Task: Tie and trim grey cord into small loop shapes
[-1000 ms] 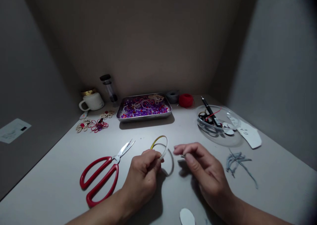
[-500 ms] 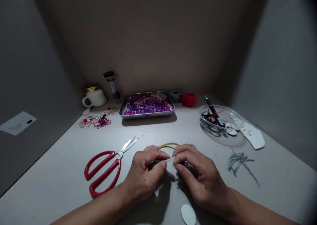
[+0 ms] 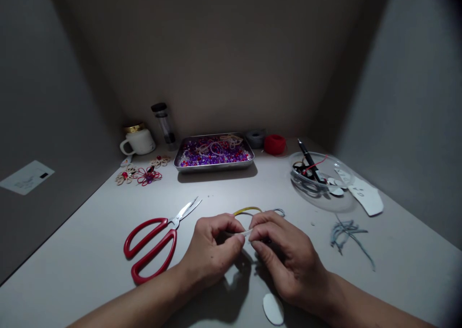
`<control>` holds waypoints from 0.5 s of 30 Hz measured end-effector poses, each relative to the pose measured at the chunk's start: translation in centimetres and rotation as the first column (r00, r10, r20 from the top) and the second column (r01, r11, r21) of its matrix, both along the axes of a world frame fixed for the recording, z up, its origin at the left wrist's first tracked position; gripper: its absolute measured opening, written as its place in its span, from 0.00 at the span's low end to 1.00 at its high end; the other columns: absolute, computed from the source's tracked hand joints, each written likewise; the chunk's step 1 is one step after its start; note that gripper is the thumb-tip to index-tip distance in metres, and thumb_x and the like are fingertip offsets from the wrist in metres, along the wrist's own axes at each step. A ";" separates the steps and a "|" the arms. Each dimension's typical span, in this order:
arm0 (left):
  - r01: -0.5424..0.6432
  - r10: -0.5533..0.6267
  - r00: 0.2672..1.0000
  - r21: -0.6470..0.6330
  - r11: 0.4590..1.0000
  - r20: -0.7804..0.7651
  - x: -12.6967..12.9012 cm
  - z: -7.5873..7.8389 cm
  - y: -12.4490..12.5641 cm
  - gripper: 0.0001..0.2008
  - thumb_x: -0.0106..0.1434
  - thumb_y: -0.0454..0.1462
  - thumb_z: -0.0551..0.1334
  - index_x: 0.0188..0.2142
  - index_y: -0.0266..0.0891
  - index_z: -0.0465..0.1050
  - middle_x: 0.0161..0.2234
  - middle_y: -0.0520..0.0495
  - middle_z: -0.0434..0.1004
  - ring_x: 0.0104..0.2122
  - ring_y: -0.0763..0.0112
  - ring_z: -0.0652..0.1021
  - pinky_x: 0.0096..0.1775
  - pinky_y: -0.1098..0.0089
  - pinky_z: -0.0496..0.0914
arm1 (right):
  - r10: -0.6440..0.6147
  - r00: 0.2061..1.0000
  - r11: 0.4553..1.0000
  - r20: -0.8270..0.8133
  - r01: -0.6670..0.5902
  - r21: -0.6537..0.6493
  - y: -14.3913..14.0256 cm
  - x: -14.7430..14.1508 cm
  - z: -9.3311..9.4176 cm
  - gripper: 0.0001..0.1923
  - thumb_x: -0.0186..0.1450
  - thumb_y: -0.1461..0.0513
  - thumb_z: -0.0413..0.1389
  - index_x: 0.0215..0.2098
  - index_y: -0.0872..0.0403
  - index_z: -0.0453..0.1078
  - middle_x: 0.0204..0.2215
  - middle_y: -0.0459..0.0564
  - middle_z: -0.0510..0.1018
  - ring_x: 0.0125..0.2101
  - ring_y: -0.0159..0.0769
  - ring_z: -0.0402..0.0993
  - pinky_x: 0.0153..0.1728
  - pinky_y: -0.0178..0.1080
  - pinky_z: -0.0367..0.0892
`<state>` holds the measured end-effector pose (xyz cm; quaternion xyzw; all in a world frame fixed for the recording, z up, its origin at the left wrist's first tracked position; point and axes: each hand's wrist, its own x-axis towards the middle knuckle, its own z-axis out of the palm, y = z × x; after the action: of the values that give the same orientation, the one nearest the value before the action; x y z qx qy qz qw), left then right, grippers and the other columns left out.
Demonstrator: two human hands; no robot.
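The left hand [image 3: 214,253] pinches a thin band [image 3: 248,209] between thumb and forefinger, and the right hand [image 3: 288,258], just beside it, has its fingertips closed on the band's pale stretch. The band is held above the table [image 3: 90,251], its yellow part arching behind the fingers. A blue-grey loop [image 3: 279,212] shows beyond the right hand. Near the right wrist lies a white oval [image 3: 273,309]; red-handled scissors [image 3: 175,221] lie left of the hands, blades slightly apart. Blue threads [image 3: 348,234] lie to the right, below a clear bowl [image 3: 335,158] with a pen [image 3: 308,158] in it. Farther back stands a tray [image 3: 214,166] of beads [image 3: 205,156].
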<state>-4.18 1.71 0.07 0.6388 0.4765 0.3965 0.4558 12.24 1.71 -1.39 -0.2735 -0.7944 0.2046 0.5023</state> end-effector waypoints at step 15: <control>-0.016 0.015 0.999 0.021 1.000 0.045 0.3 0.4 0.0 0.09 0.55 0.37 0.58 0.20 0.38 0.65 0.19 0.52 0.63 0.23 0.72 0.67 0.24 0.73 0.60 | 0.028 0.998 0.992 -0.062 -0.036 -0.120 -0.1 -0.2 0.2 0.06 0.60 0.71 0.49 0.30 0.56 0.65 0.28 0.50 0.70 0.31 0.35 0.68 0.31 0.38 0.66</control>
<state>-3.84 1.66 0.44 0.6308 0.4669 0.4191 0.4566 12.05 1.60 -1.16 -0.2845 -0.7693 0.2687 0.5050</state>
